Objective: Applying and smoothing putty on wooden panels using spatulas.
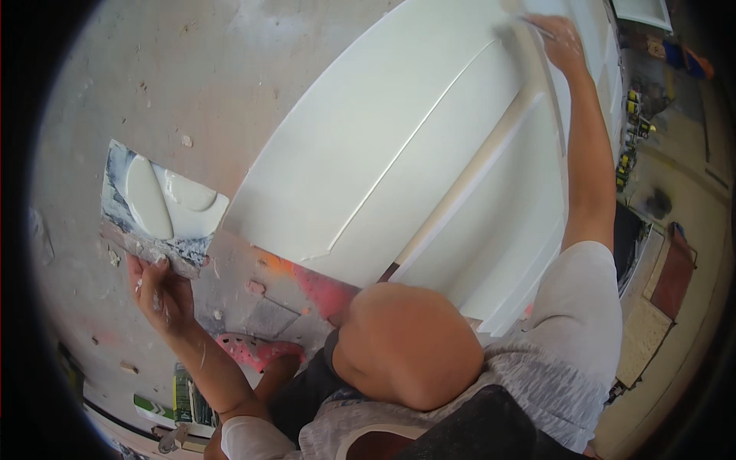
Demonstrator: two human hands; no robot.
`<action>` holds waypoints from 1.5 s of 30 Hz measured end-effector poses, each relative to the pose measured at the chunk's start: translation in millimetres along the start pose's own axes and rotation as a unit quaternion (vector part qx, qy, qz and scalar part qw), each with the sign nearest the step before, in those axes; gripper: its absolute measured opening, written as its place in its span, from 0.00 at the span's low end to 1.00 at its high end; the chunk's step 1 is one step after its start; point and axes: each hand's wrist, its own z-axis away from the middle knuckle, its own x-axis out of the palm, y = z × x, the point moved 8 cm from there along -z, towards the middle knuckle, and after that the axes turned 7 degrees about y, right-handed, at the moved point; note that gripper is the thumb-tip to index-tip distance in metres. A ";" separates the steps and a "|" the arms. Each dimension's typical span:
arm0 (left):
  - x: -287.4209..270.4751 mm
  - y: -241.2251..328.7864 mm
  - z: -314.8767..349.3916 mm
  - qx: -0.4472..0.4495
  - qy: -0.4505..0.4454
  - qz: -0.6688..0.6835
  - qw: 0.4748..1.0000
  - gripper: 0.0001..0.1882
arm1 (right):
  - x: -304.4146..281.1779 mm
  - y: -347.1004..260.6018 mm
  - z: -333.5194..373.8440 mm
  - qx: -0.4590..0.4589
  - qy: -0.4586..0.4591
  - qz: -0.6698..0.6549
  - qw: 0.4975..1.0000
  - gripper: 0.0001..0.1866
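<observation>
My left hand (165,295) grips the lower edge of a flat, smeared mixing board (126,236). Two smooth mounds of white paste (147,201) sit on that board, and white smears mark my fingers. My arm reaches far forward on the right, where my right hand (565,44) is closed around a thin, narrow tool (539,28); its kind is hard to make out. The tool's end meets the far part of a large white curved panel (368,146). A thin raised white line (414,149) runs along the panel, and a beige strip (479,184) lies to its right.
My bent knee (410,337) is close to the panel's near edge. A pink clog (257,350) is on the stained grey floor (192,84). Green-and-black packages (184,395) lie at lower left. A reddish-brown board (675,268) and a dark box (629,238) stand at right.
</observation>
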 end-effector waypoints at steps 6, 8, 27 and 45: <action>-0.6 0.0 6.1 -0.005 0.017 0.020 1.000 0.31 | 9.8 -39.6 -85.9 -0.121 0.117 -0.043 0.985 0.15; 0.7 2.3 7.9 -0.008 0.006 0.019 1.000 0.31 | 22.8 -32.0 -94.4 -0.111 0.093 -0.031 0.989 0.15; -1.5 -0.1 7.9 0.008 0.009 0.009 1.000 0.31 | 54.4 -1.5 -21.6 -0.078 -0.052 -0.066 0.993 0.19; -17.7 6.6 10.3 0.023 -0.014 -0.022 0.999 0.31 | 87.4 96.1 54.9 0.325 -0.139 0.030 0.935 0.22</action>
